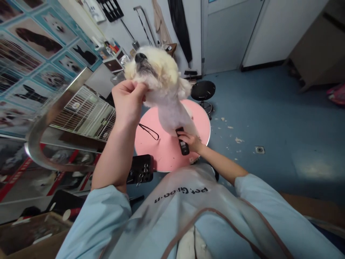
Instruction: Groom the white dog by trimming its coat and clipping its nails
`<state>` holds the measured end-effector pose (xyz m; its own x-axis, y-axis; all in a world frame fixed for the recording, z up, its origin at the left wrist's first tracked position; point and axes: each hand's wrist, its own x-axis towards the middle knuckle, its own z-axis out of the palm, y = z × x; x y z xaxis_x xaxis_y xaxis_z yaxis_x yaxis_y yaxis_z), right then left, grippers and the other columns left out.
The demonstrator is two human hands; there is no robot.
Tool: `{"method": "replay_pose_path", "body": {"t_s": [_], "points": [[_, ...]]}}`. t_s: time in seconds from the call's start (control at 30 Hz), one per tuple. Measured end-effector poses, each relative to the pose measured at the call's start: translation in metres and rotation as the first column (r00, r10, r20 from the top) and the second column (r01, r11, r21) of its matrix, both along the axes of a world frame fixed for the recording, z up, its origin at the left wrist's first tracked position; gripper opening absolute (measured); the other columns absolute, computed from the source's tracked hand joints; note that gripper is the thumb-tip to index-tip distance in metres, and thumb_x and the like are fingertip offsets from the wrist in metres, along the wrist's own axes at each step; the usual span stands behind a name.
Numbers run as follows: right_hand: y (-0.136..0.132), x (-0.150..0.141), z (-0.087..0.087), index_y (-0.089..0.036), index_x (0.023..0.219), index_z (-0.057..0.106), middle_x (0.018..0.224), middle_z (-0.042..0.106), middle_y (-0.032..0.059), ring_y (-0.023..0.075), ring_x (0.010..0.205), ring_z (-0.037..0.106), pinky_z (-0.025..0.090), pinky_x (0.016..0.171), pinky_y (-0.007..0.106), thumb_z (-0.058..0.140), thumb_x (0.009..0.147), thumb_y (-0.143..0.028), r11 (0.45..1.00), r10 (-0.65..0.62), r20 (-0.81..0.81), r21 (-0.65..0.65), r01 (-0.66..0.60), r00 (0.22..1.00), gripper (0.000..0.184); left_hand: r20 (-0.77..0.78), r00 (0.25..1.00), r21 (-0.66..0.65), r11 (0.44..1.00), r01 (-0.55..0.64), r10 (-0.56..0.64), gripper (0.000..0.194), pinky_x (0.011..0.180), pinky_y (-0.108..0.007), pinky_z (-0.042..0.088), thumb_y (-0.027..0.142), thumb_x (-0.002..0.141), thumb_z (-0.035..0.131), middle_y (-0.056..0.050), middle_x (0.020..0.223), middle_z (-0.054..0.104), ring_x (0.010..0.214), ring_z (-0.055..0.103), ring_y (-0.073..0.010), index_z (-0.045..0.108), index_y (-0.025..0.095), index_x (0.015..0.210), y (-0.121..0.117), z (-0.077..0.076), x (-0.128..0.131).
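A small white fluffy dog (161, 82) stands on a round pink grooming table (161, 151), its head lifted and its black nose pointing up. My left hand (128, 99) is closed on the fur under the dog's chin and holds the head up. My right hand (190, 141) is closed round a black electric clipper (182, 143), whose head touches the shaved chest low on the dog. A thin black leash loop (149, 131) lies on the pink top beside the dog.
A curved steel grooming arm (45, 122) rises at the left with a black clamp (141, 169) below the table edge. White wire cages (86, 113) stand behind it. A black stool (203, 90) stands beyond the table. Fur clippings (237, 139) dot the blue floor.
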<state>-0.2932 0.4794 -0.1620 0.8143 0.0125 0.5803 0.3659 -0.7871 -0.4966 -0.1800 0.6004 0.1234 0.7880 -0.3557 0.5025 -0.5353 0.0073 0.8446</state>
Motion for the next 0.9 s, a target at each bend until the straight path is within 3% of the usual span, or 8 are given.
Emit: {"method": "replay_pose_path", "body": {"t_s": [0.2, 0.37, 0.47, 0.53, 0.6, 0.73, 0.8, 0.9], "points": [[0.007, -0.003, 0.007, -0.020, 0.108, 0.060, 0.112, 0.066, 0.0094, 0.0234, 0.103, 0.063, 0.053, 0.082, 0.034, 0.060, 0.074, -0.017, 0.994, -0.087, -0.111, 0.063, 0.094, 0.990, 0.034, -0.046, 0.997, -0.030, 0.998, -0.058, 0.057, 0.024, 0.041, -0.023, 0.018, 0.019, 0.065, 0.061, 0.004, 0.040, 0.040, 0.038, 0.029, -0.0053, 0.045, 0.017, 0.048, 0.005, -0.007, -0.009], [0.005, 0.003, 0.028, -0.020, 0.110, 0.059, 0.119, 0.063, 0.0105, 0.0236, 0.105, 0.061, 0.052, 0.081, 0.033, 0.058, 0.077, -0.020, 0.981, -0.121, -0.153, 0.135, 0.142, 0.981, 0.033, -0.057, 0.984, -0.082, 0.981, -0.174, 0.170, 0.024, 0.043, -0.023, 0.019, 0.019, 0.060, 0.064, 0.005, 0.039, 0.037, 0.039, 0.029, -0.0057, 0.046, 0.016, 0.044, 0.019, -0.019, -0.018], [0.002, -0.002, 0.029, -0.018, 0.105, 0.061, 0.101, 0.068, 0.0111, 0.0269, 0.090, 0.065, 0.052, 0.075, 0.036, 0.068, 0.069, -0.029, 0.971, -0.128, -0.348, 0.149, 0.189, 0.929, 0.038, -0.144, 0.963, -0.155, 0.956, -0.251, 0.229, 0.024, 0.045, -0.023, 0.024, 0.021, 0.056, 0.067, 0.005, 0.040, 0.037, 0.042, 0.032, -0.0074, 0.047, 0.017, 0.044, 0.035, -0.042, -0.025], [-0.004, -0.017, 0.015, -0.020, 0.100, 0.063, 0.092, 0.069, 0.0091, 0.0274, 0.085, 0.065, 0.052, 0.074, 0.038, 0.073, 0.064, -0.033, 0.939, -0.101, -0.437, 0.254, 0.231, 0.894, 0.040, -0.277, 0.940, -0.208, 0.942, -0.263, 0.201, 0.024, 0.047, -0.023, 0.027, 0.024, 0.053, 0.067, 0.005, 0.041, 0.037, 0.044, 0.033, -0.0079, 0.047, 0.017, 0.043, 0.043, -0.071, -0.031], [-0.017, -0.038, -0.008, -0.021, 0.088, 0.063, 0.078, 0.068, 0.0048, 0.0236, 0.075, 0.065, 0.053, 0.069, 0.036, 0.069, 0.068, -0.037, 0.820, -0.052, -0.540, 0.457, 0.345, 0.840, 0.025, -0.485, 0.851, -0.164, 0.935, -0.315, 0.202, 0.016, 0.048, -0.023, 0.029, 0.026, 0.050, 0.070, 0.003, 0.056, 0.055, 0.050, 0.040, -0.0092, 0.055, 0.020, 0.051, 0.044, -0.109, -0.037], [-0.078, -0.076, -0.053, -0.021, 0.076, 0.059, 0.069, 0.068, 0.0041, 0.0184, 0.060, 0.063, 0.051, 0.054, 0.030, 0.057, 0.079, -0.046, 0.345, 0.078, -0.654, 0.726, 0.595, 0.753, 0.026, -0.852, 0.522, -0.085, 0.974, -0.209, 0.038, 0.022, 0.054, -0.024, 0.040, 0.038, 0.054, 0.073, -0.006, 0.074, 0.065, 0.059, 0.051, -0.0121, 0.067, 0.020, 0.064, 0.018, -0.177, -0.055], [-0.122, -0.087, -0.063, -0.020, 0.073, 0.056, 0.066, 0.067, 0.0049, 0.0172, 0.054, 0.061, 0.048, 0.049, 0.028, 0.058, 0.079, -0.048, 0.171, 0.117, -0.692, 0.720, 0.672, 0.712, 0.029, -0.892, 0.440, -0.215, 0.951, -0.225, -0.097, 0.022, 0.060, -0.026, 0.045, 0.041, 0.061, 0.071, -0.006, 0.080, 0.066, 0.066, 0.054, -0.0134, 0.069, 0.022, 0.070, -0.010, -0.192, -0.064], [-0.196, -0.094, -0.066, -0.020, 0.073, 0.054, 0.061, 0.066, 0.0045, 0.0160, 0.050, 0.059, 0.046, 0.047, 0.026, 0.059, 0.079, -0.049, 0.024, 0.138, -0.754, 0.651, 0.759, 0.642, 0.030, -0.901, 0.387, -0.333, 0.884, -0.328, -0.196, 0.014, 0.063, -0.025, 0.046, 0.037, 0.069, 0.068, -0.003, 0.083, 0.066, 0.069, 0.055, -0.0131, 0.067, 0.023, 0.071, -0.064, -0.198, -0.072]]}}
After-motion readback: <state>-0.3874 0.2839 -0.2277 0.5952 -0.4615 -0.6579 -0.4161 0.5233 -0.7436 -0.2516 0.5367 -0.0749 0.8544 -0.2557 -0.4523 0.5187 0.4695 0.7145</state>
